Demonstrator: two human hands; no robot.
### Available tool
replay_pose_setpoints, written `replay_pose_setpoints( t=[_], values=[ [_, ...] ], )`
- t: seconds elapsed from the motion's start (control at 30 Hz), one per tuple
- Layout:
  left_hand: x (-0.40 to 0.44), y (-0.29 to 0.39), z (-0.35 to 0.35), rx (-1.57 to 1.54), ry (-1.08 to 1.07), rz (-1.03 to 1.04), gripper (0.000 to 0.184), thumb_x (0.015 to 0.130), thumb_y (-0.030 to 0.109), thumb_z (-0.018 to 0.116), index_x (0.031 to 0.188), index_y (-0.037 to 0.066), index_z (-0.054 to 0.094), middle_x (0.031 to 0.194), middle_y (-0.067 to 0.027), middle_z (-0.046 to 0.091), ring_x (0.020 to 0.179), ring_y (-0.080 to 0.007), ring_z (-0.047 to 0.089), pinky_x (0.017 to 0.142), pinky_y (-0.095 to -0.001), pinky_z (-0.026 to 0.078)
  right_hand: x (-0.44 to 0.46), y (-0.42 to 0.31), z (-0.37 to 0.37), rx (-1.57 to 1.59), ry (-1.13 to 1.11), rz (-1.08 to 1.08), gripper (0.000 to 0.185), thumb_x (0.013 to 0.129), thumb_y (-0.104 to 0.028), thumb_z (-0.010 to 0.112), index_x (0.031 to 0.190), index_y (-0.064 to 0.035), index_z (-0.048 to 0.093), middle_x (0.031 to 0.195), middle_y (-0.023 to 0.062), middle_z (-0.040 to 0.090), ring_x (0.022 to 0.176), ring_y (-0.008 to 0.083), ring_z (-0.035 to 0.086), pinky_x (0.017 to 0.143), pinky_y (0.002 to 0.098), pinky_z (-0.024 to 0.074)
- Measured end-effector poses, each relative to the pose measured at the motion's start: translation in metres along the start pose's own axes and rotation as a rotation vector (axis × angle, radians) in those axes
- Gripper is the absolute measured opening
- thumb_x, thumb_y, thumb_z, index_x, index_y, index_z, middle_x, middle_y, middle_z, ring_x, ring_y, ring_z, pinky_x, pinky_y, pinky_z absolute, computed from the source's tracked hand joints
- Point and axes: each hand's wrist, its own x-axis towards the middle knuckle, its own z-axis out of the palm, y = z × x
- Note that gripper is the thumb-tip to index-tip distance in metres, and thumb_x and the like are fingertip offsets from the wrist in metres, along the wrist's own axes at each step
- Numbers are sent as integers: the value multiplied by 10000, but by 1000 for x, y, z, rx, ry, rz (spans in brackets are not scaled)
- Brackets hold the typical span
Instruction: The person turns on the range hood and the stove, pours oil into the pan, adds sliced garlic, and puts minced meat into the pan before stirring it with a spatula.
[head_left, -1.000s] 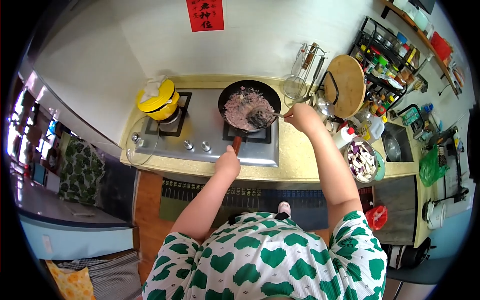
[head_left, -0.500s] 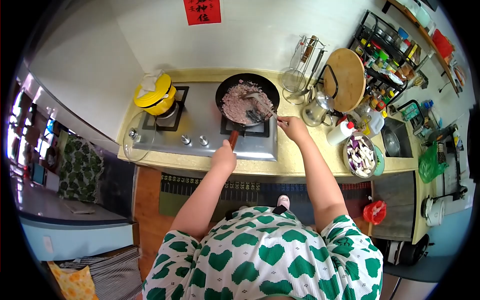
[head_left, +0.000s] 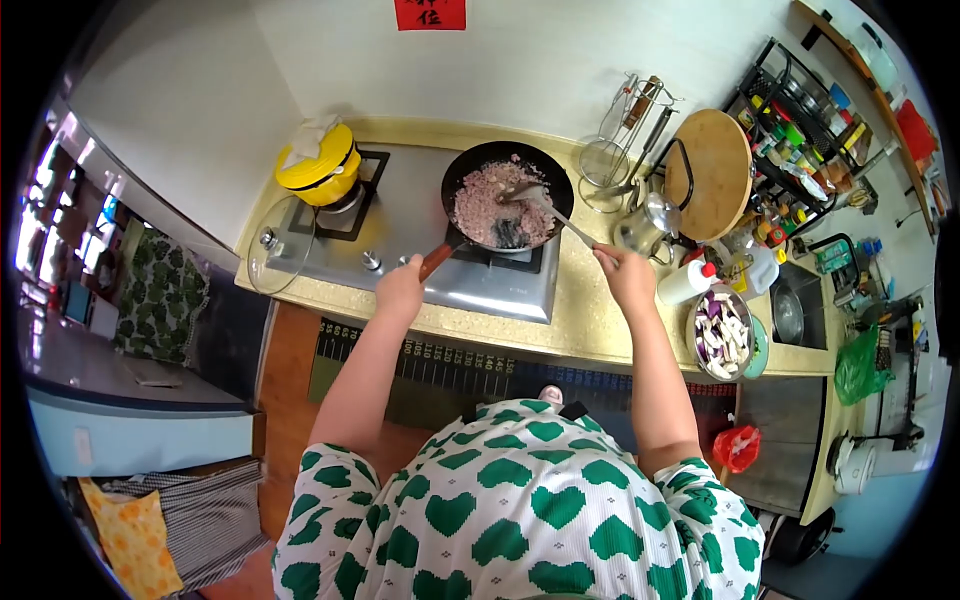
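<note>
A black frying pan (head_left: 455, 175) sits on the right burner of the steel stove, with pinkish minced meat (head_left: 480, 205) spread over its bottom. My left hand (head_left: 400, 287) is wrapped round the pan's brown handle (head_left: 437, 260). In my right hand (head_left: 626, 272) is the end of a metal spatula (head_left: 575, 230), pinched between the fingers. The spatula's head lies in the meat near the middle of the pan. A dark patch shows low in the pan, where the bottom is partly bare.
On the left burner stands a yellow pot (head_left: 325, 172); a glass lid (head_left: 282, 245) lies beside the stove. To the right are a metal kettle (head_left: 647, 225), a white bottle (head_left: 685, 283), a bowl of cut eggplant (head_left: 722, 335), a round board (head_left: 708, 175), spice racks and a sink (head_left: 800, 305).
The pan handle and my left hand have swung left, turning the pan. The spatula has moved from the pan's lower right to its middle. The view has shifted slightly.
</note>
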Motion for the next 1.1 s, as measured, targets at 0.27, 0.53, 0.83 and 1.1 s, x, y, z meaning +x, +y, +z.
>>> replay_pose_setpoints(
  t=[0.27, 0.53, 0.83, 1.1],
  values=[
    [-1, 11, -6, 24, -21, -65, 187, 935, 114, 576, 1116, 120, 529, 912, -171, 701, 898, -387, 691, 755, -504, 536, 37, -5, -10, -105, -87, -400, 238, 867, -390, 720, 1052, -257, 790, 841, 109, 724, 774, 322, 685, 706, 422, 532],
    [0, 12, 1, 83, 13, -82, 184, 951, 59, 520, 1124, 123, 517, 934, -171, 705, 906, -375, 700, 758, -476, 553, 63, 19, -70, -226, -159, -315, 218, 863, -352, 738, 1028, -223, 797, 874, 94, 738, 794, 294, 694, 711, 410, 533],
    [0, 18, 7, 93, 11, -109, 231, 920, 57, 570, 1137, 114, 515, 924, -177, 704, 911, -379, 697, 762, -479, 545, 76, -5, 11, 105, -200, -201, 262, 900, -386, 706, 1103, -237, 776, 957, 153, 738, 878, 343, 702, 791, 413, 540],
    [-8, 27, 11, 15, 66, -128, 245, 898, 103, 629, 1117, 104, 521, 897, -185, 698, 894, -406, 681, 761, -512, 524, 73, 34, -34, 4, -260, -146, 256, 904, -391, 704, 1086, -230, 784, 901, 149, 736, 832, 315, 699, 771, 412, 532]
  ],
)
